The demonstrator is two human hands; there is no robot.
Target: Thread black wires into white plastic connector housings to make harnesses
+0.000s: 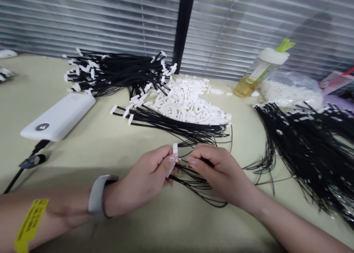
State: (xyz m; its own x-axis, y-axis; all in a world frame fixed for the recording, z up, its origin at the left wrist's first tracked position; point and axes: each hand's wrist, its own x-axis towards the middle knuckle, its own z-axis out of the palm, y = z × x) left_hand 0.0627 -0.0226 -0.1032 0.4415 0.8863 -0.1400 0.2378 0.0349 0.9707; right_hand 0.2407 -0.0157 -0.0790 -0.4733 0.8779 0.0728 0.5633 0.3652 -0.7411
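Note:
My left hand [151,172] pinches a white plastic connector housing [175,150] upright between thumb and fingers. Several thin black wires [193,183] run from the housing to the right and loop below my right hand. Just right of the housing, my right hand [218,168] is closed, thumb against forefinger, on a black wire whose small metal tip points at the housing. Beyond both hands lies a bundle of black wires [177,124] with white connectors at its left end. A heap of loose white housings [190,102] sits behind that bundle.
A white power bank [59,116] with a black cable lies at left. A large pile of connectored wires [118,70] rests at the back. At right are loose black wires [304,146], a bottle of yellow liquid [260,72] and a clear bag of white parts [290,91]. Blinds [88,17] stand behind.

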